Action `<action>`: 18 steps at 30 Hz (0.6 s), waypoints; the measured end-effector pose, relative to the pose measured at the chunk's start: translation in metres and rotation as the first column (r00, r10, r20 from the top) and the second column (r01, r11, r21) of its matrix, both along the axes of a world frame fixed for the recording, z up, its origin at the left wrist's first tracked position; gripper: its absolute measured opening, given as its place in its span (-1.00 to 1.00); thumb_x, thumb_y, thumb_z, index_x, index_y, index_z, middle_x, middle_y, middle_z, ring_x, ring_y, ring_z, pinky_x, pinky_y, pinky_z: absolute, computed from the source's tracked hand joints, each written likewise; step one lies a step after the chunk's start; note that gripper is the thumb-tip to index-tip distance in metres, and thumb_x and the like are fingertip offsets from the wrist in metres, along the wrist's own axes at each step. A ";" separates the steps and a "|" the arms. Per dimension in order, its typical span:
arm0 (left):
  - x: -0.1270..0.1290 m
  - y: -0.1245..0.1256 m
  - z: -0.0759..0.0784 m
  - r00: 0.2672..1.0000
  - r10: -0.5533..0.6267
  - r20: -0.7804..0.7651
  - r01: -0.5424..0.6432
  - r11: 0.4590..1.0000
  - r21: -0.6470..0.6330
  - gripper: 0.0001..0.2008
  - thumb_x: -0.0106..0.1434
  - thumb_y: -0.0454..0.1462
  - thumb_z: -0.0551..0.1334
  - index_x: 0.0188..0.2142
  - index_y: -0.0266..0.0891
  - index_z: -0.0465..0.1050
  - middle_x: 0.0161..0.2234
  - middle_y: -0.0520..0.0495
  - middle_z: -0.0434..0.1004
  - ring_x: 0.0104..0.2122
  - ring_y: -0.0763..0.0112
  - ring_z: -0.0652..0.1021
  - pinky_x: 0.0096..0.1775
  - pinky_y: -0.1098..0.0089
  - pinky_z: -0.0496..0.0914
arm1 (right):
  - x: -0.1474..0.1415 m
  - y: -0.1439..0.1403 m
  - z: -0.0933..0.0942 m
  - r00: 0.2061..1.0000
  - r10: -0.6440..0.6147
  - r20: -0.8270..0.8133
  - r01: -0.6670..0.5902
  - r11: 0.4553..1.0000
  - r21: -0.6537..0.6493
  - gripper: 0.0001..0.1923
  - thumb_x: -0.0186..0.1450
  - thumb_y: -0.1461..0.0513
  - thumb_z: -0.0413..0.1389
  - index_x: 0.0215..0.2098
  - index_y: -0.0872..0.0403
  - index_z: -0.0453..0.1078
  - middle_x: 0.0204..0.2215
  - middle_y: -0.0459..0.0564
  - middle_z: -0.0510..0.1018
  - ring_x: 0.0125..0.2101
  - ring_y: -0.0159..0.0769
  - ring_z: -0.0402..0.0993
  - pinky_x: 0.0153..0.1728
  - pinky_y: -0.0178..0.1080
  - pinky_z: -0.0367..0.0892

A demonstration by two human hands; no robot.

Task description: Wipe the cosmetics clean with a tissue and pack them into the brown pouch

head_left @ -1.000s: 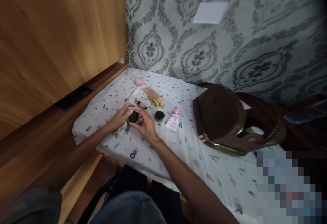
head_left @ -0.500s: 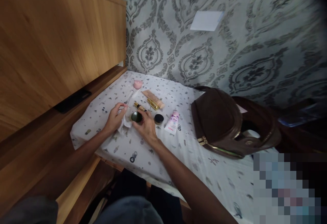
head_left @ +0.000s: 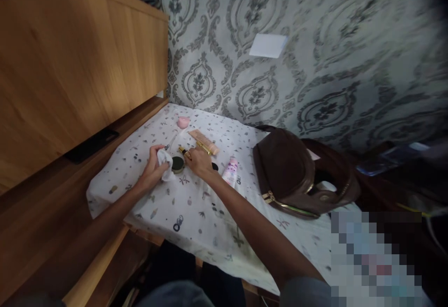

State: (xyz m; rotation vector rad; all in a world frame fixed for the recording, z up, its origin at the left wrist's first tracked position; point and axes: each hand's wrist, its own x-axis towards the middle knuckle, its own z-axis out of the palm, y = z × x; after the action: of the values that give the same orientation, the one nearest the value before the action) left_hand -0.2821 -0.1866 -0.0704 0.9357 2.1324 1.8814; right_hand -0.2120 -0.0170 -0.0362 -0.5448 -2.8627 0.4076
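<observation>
The lower right corner of the view is pixelated, and whatever lies there cannot be made out. The right hand (head_left: 199, 161) covers most of a small black jar (head_left: 214, 167), of which only a dark edge shows past the wrist, and it partly hides a slim gold-and-black tube (head_left: 183, 151) under its fingertips. Whether the fingers grip that tube or only rest on it cannot be told; they are loosely curled and point away from the body. The picture is dim and somewhat blurred, so no label can be read.

The left hand (head_left: 154, 166) has its fingers closed around a crumpled white tissue (head_left: 165, 160), thumb on top, the forearm reaching in from the lower left. The tissue touches the left side of a round dark compact (head_left: 177, 163), which lies flat on the worktop (head_left: 196, 213) between the two hands. The right forearm crosses the printed white cloth from the lower right.

Beyond the hands lie a beige tube with a gold cap (head_left: 203, 141) and, farther back, a small pink pot (head_left: 183, 122). A pink-and-white tube (head_left: 230, 170) lies just right of the right wrist. A brown handbag (head_left: 290, 171) sits open well to the right, its interior too dark to see into. A black phone (head_left: 91, 144) lies on the wooden ledge at left.
</observation>
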 end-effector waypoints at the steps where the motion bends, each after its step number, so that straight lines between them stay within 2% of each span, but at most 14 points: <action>1: 0.000 0.000 -0.001 1.000 0.006 -0.025 -0.006 1.000 0.007 -0.50 0.10 -0.27 0.19 0.04 -0.14 0.14 -0.24 0.03 0.31 -0.30 0.40 0.42 -0.27 0.43 0.34 | -0.002 0.001 0.001 1.000 0.007 0.028 -0.007 1.000 -0.002 -0.80 0.34 0.27 0.07 -0.21 0.19 0.52 -0.15 0.30 0.57 -0.09 0.01 0.46 -0.14 -0.11 0.35; 3: -0.001 0.000 0.000 0.997 0.049 -0.055 -0.049 0.999 0.004 -0.58 0.11 -0.26 0.18 -0.01 -0.15 0.19 -0.27 0.04 0.32 -0.35 0.41 0.41 -0.32 0.44 0.32 | -0.001 0.000 0.001 0.999 0.003 0.032 -0.002 1.000 -0.004 -0.82 0.34 0.29 0.07 -0.20 0.20 0.51 -0.15 0.30 0.57 -0.09 0.00 0.47 -0.17 -0.13 0.35; 6: -0.002 -0.002 0.004 0.992 0.110 -0.054 -0.111 0.994 -0.018 -0.75 0.24 -0.21 0.12 -0.09 -0.16 0.26 -0.45 0.11 0.27 -0.50 0.43 0.35 -0.44 0.45 0.26 | 0.009 -0.004 -0.004 0.999 -0.008 -0.054 0.007 1.000 -0.026 -0.83 0.35 0.29 0.07 -0.17 0.17 0.48 -0.15 0.24 0.57 -0.09 -0.06 0.45 -0.13 -0.14 0.33; 9: -0.001 -0.004 0.009 0.983 0.146 -0.113 -0.149 0.989 -0.021 -0.79 0.34 -0.14 0.07 -0.11 -0.16 0.32 -0.54 0.13 0.21 -0.57 0.43 0.29 -0.50 0.44 0.21 | 0.028 -0.011 -0.016 0.965 0.000 -0.264 -0.049 0.982 -0.181 -0.82 0.35 0.24 0.08 -0.13 0.12 0.45 -0.20 0.11 0.56 -0.16 -0.16 0.44 -0.11 -0.15 0.32; 12: 0.005 -0.002 0.015 0.953 0.164 -0.254 -0.171 0.985 -0.008 -0.72 0.38 -0.11 0.03 -0.05 -0.18 0.34 -0.40 0.04 0.38 -0.43 0.37 0.42 -0.36 0.39 0.31 | 0.051 -0.022 -0.028 0.902 0.016 -0.430 -0.201 0.900 -0.388 -0.78 0.34 0.20 0.09 -0.07 0.08 0.43 -0.24 0.03 0.55 -0.26 -0.24 0.44 -0.18 -0.20 0.35; 15: 0.020 0.007 0.022 0.927 0.089 -0.366 -0.092 0.996 0.010 -0.70 0.40 -0.13 0.01 -0.01 -0.21 0.33 -0.16 -0.09 0.46 -0.19 0.29 0.48 -0.16 0.33 0.36 | 0.071 -0.033 -0.033 0.856 0.085 -0.511 -0.354 0.817 -0.456 -0.75 0.33 0.17 0.11 -0.04 0.06 0.42 -0.23 0.03 0.54 -0.26 -0.24 0.44 -0.22 -0.22 0.35; 16: 0.026 0.011 0.025 0.914 0.033 -0.405 -0.039 0.999 -0.007 -0.73 0.40 -0.14 0.00 -0.06 -0.20 0.35 -0.18 -0.09 0.47 -0.19 0.29 0.48 -0.15 0.33 0.36 | 0.076 -0.036 -0.034 0.847 0.106 -0.521 -0.378 0.810 -0.449 -0.74 0.33 0.17 0.13 -0.04 0.06 0.42 -0.23 0.03 0.53 -0.25 -0.24 0.44 -0.20 -0.21 0.35; 18: 0.036 0.018 0.033 0.863 -0.082 -0.498 0.042 0.995 -0.090 -0.74 0.42 -0.17 -0.03 -0.27 -0.18 0.36 -0.34 -0.05 0.44 -0.31 0.32 0.46 -0.22 0.34 0.34 | 0.083 -0.038 -0.035 0.844 0.134 -0.520 -0.389 0.820 -0.421 -0.75 0.31 0.17 0.16 -0.06 0.06 0.43 -0.25 0.02 0.52 -0.23 -0.22 0.42 -0.16 -0.18 0.34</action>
State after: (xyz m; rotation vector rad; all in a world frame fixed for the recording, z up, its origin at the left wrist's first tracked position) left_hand -0.2460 -0.1682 -0.0379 1.6026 2.3807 1.6378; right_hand -0.1287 -0.0553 -0.0708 -0.0707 -2.3306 1.1995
